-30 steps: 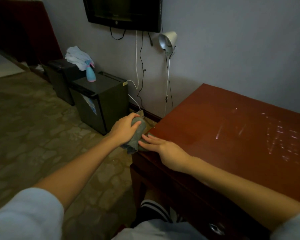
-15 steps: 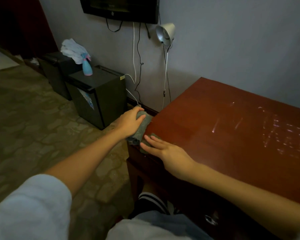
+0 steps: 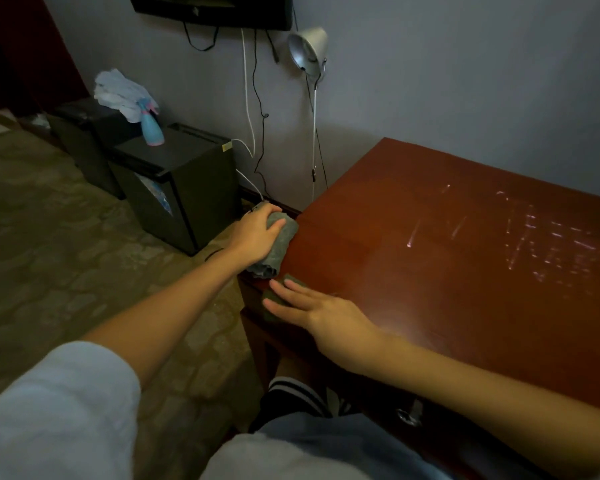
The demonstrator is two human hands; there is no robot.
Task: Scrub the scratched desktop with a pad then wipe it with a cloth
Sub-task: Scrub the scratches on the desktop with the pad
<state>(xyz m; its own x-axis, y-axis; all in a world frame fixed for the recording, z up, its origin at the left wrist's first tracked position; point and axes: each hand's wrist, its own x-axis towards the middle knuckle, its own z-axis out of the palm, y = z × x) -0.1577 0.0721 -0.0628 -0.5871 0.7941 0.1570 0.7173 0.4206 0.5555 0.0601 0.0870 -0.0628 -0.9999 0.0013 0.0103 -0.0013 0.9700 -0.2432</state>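
A red-brown worktop [image 3: 447,289] is seen from 1 to 5 o'clock of the picture, with its left corner near the middle. A grey cloth [image 3: 281,237] is bunched at that corner, at 9 o'clock of the worktop, and is draped against the edge. It is held by the left hand [image 3: 253,237], whose grip is clamped on it, fingers and thumb curled round the bundle.

Just at 6 o'clock of the cloth, a darker grey-green piece [image 3: 290,279] is laid over the worktop's front edge. Whether it is a pad or a fold of the same cloth cannot be told. It is pressed by the right hand [image 3: 326,310], whose grip is apart. Its fingers [image 3: 291,292] are laid straight and flat, pointed toward 10 o'clock.

Pale scratches [image 3: 548,237] are spread over the worktop at 3 o'clock of the hands, well apart from both. Two short streaks [image 3: 414,237] are seen nearer.

A black mini fridge [image 3: 181,188] is stood on the floor at 10 o'clock of the left hand. A blue spray bottle [image 3: 152,128] is set on top of it, and a white rag [image 3: 118,91] is heaped just behind the bottle. A lamp [image 3: 309,46] is fixed to the wall at 12 o'clock, beside hanging cables [image 3: 257,81]. A metal drawer handle [image 3: 407,415] is seen under the right forearm.
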